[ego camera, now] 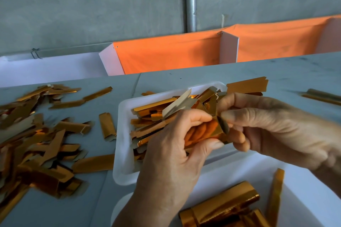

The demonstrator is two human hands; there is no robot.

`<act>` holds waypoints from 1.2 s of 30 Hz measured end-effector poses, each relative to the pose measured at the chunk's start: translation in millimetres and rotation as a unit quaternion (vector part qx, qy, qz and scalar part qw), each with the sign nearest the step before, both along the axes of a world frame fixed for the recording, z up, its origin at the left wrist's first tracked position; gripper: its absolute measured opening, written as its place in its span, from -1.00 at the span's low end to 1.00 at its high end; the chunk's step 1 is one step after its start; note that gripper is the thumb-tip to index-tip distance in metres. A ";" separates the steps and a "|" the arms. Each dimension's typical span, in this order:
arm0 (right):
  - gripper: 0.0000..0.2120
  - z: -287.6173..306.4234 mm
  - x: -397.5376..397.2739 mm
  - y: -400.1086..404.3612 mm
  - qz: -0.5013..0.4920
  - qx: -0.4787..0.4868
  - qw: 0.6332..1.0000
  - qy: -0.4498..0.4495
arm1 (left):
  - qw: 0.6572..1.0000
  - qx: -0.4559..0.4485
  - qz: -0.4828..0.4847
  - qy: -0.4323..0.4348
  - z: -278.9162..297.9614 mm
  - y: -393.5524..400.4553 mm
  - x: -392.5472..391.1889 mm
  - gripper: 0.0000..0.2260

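Table (295, 72), left: loose heap of gold strips (36, 143), overlapping.
Behind table: orange cloth (166, 55) between white panels (228, 48).
Wall (73, 5): grey concrete; upright metal pipe (191, 0).

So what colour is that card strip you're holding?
Shiny, mirror-like gold-orange. The card strip shows best in the head view.

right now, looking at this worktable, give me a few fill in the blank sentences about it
The folded gold piece is gripped by ___ hands: the left hand and the right hand. The tray beneath them is ___. The loose heap of strips lies on the table to that tray's ___. The cloth behind the table is ___.
Missing words: both, white, left, orange.
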State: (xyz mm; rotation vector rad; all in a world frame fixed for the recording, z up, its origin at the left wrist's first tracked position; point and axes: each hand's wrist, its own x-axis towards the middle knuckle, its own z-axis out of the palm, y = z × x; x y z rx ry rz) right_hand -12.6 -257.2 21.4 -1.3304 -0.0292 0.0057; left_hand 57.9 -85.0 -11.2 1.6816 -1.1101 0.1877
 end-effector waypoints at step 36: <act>-0.93 -1.6 -0.4 -3.6 -0.016 -0.094 0.995 -0.022 | 0.997 0.031 0.018 -0.075 2.3 0.5 0.1 -0.80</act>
